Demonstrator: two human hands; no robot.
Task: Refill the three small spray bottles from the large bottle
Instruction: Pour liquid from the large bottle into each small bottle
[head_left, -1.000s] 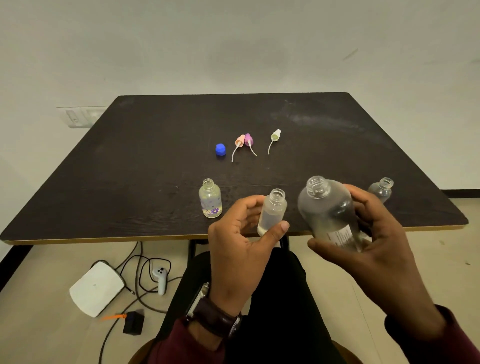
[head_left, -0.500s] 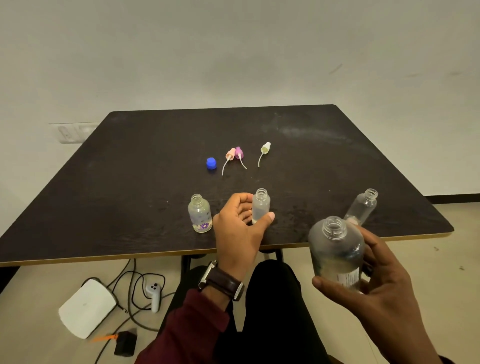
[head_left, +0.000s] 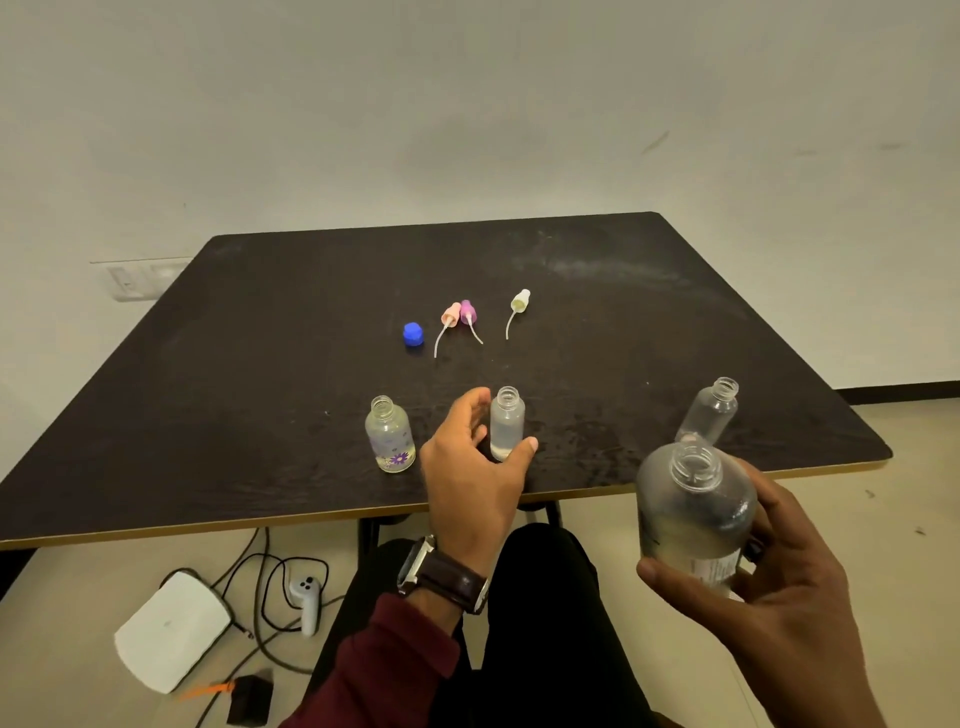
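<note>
Three uncapped small spray bottles stand near the front edge of the dark table (head_left: 234, 415). The left small bottle (head_left: 390, 441) has a purple flower print. The middle small bottle (head_left: 507, 423) stands upright with some clear liquid, and my left hand (head_left: 470, 473) curves its fingers and thumb round it. The right small bottle (head_left: 709, 413) stands behind the large bottle. My right hand (head_left: 779, 582) grips the large frosted bottle (head_left: 693, 514), uncapped and nearly upright, in front of the table edge.
A blue cap (head_left: 413, 333) and three spray heads, pink (head_left: 449, 319), purple (head_left: 469, 316) and white (head_left: 519, 304), lie mid-table. On the floor at left lie a white box (head_left: 171, 629), cables and a controller (head_left: 307, 603). My legs are under the table edge.
My left hand has carried the middle small bottle forward and set it on the table. My right hand has lowered the large bottle to the right and brought it closer to me.
</note>
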